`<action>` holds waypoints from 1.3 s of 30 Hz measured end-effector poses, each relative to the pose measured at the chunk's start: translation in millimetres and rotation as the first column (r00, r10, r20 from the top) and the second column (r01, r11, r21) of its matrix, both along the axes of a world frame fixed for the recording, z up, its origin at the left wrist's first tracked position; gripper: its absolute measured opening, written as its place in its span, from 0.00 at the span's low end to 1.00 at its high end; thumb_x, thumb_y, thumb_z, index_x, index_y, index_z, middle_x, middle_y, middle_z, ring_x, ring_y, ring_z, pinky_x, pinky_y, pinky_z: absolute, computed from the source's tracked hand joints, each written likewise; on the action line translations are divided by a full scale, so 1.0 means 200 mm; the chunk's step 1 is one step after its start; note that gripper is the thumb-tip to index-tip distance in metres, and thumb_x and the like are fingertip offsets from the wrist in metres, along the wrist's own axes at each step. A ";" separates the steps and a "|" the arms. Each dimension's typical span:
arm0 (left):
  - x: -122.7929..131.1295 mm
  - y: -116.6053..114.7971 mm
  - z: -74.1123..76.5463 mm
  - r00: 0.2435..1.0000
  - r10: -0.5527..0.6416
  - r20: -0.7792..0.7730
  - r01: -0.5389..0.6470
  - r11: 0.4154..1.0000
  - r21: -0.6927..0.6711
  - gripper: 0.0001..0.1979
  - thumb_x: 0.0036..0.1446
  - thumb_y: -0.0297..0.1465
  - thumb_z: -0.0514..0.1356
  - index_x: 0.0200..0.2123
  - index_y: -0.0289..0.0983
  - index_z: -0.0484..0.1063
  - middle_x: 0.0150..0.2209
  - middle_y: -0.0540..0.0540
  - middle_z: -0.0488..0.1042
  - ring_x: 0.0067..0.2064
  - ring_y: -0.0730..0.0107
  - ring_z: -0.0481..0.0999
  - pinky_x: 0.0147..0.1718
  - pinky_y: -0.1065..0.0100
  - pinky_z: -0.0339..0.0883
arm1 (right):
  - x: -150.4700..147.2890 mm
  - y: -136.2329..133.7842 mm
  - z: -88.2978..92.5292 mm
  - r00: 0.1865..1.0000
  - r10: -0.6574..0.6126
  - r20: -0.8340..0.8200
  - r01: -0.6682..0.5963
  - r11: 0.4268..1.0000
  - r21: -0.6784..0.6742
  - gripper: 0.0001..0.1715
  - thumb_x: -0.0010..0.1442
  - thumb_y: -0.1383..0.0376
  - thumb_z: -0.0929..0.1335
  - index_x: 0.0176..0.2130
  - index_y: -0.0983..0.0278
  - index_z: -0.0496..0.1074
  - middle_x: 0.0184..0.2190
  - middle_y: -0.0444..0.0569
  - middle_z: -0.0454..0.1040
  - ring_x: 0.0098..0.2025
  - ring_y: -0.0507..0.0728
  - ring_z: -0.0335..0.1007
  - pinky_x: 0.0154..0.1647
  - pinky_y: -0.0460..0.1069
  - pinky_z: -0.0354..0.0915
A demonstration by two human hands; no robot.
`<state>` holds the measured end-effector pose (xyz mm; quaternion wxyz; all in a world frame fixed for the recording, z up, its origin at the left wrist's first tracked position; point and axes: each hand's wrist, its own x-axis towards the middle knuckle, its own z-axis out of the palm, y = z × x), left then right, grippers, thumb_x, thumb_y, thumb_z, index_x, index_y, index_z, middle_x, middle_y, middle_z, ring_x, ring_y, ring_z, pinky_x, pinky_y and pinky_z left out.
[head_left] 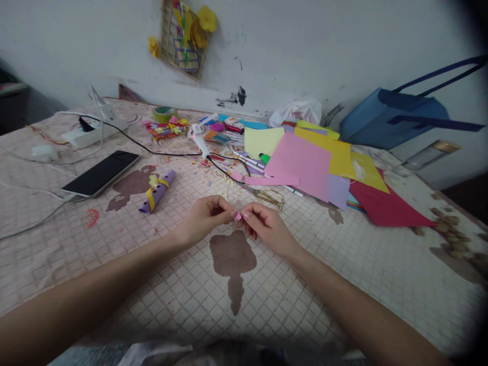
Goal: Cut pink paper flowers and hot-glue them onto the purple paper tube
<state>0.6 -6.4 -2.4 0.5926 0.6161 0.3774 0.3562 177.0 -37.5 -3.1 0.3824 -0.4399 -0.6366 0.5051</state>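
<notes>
A tiny pink piece of paper (238, 216) is pinched between the fingertips of my left hand (204, 219) and my right hand (267, 229), which meet above the patterned tablecloth (183, 300). Gold-handled scissors (270, 199) lie just beyond my right hand. Left of my hands rests a purple paper roll (157, 191) with a yellow band and dark dots. A white corded tool (200, 141), possibly a glue pen, lies farther ahead, its black cable trailing across the cloth.
Overlapping coloured paper sheets (299, 165) cover the right side. A black smartphone (101, 173) and white power strip (89, 133) sit left, with cables nearby. Tape (164, 114), paper scraps, and markers lie along the wall; a blue bag (392, 114) stands right.
</notes>
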 end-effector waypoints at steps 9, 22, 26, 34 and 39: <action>0.01 -0.01 -0.01 0.999 0.028 0.018 -0.028 1.000 0.001 0.08 0.49 0.31 0.62 0.30 0.32 0.68 0.26 0.50 0.70 0.28 0.76 0.68 0.29 0.73 0.63 | -0.01 0.00 -0.02 0.999 -0.027 0.029 0.026 0.998 0.053 0.08 0.58 0.64 0.64 0.28 0.64 0.63 0.22 0.41 0.63 0.21 0.47 0.58 0.21 0.43 0.57; 0.01 -0.02 -0.02 0.997 -0.081 -0.003 0.081 0.994 -0.072 0.12 0.50 0.36 0.61 0.28 0.32 0.68 0.24 0.51 0.69 0.26 0.77 0.67 0.25 0.75 0.60 | -0.01 -0.01 -0.02 0.996 -0.067 0.065 0.056 0.986 0.159 0.07 0.58 0.66 0.63 0.28 0.64 0.64 0.23 0.42 0.63 0.24 0.48 0.57 0.23 0.44 0.55; 0.01 -0.02 -0.02 0.997 -0.079 0.003 0.079 0.994 -0.074 0.11 0.50 0.36 0.61 0.27 0.33 0.69 0.24 0.50 0.69 0.26 0.77 0.67 0.25 0.74 0.61 | -0.01 -0.02 -0.01 0.995 -0.074 0.064 0.064 0.989 0.136 0.08 0.58 0.64 0.64 0.28 0.64 0.64 0.22 0.42 0.63 0.23 0.48 0.58 0.23 0.44 0.56; 0.01 -0.02 -0.01 0.996 -0.086 0.013 0.087 0.992 -0.088 0.11 0.51 0.35 0.61 0.27 0.32 0.69 0.24 0.50 0.70 0.26 0.76 0.67 0.26 0.73 0.60 | 0.00 -0.01 -0.01 0.999 -0.040 0.012 0.040 0.998 0.054 0.14 0.62 0.60 0.60 0.28 0.64 0.65 0.20 0.42 0.65 0.20 0.48 0.60 0.20 0.43 0.57; 0.00 -0.02 0.00 0.995 -0.095 0.014 0.096 0.991 -0.097 0.11 0.51 0.35 0.61 0.27 0.32 0.69 0.24 0.50 0.70 0.27 0.77 0.67 0.27 0.73 0.60 | 0.00 -0.01 -0.01 0.999 -0.035 -0.005 0.035 0.999 0.034 0.15 0.62 0.58 0.61 0.28 0.64 0.65 0.20 0.41 0.65 0.20 0.48 0.60 0.20 0.43 0.58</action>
